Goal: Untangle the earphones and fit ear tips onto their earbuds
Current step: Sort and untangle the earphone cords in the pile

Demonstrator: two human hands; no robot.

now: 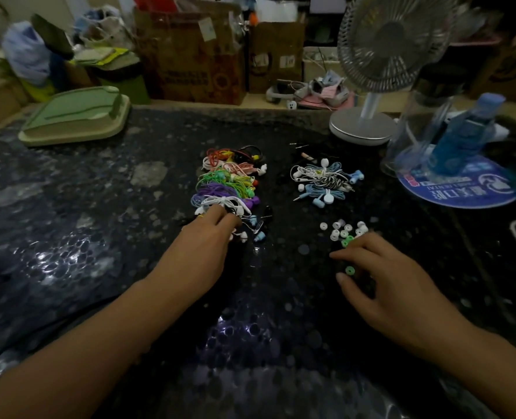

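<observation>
Fingers (pixel 220 217) of the left hand (pixel 203 252) curl down into the near end of the coloured earphone pile (pixel 228 182), closing on the white earphones (pixel 225 205) that lie nearest, which reads as choosing the next tangled set to pull free; whether they already have a firm pinch on the cord cannot be told, since the fingertips are buried in it. That pile runs from near to far at the middle of the dark table (pixel 84 237), green, purple, pink and red cords bunched together, probably the sets not yet done. A smaller bundle of blue and white earphones (pixel 323 182) sits apart to the right, seemingly kept separate on purpose. Loose ear tips (pixel 345 231), white and green, are scattered nearer on the right, within easy reach. The right hand (pixel 392 285) rests palm down beside them, fingers spread and lightly bent, with one green ear tip (pixel 349 270) lying between thumb and forefinger, not clearly held. Both forearms come in low from the near edge, the left angled toward the pile, the right toward the tips. A desk fan (pixel 383 55) and a blue bottle (pixel 462 128) stand far right
</observation>
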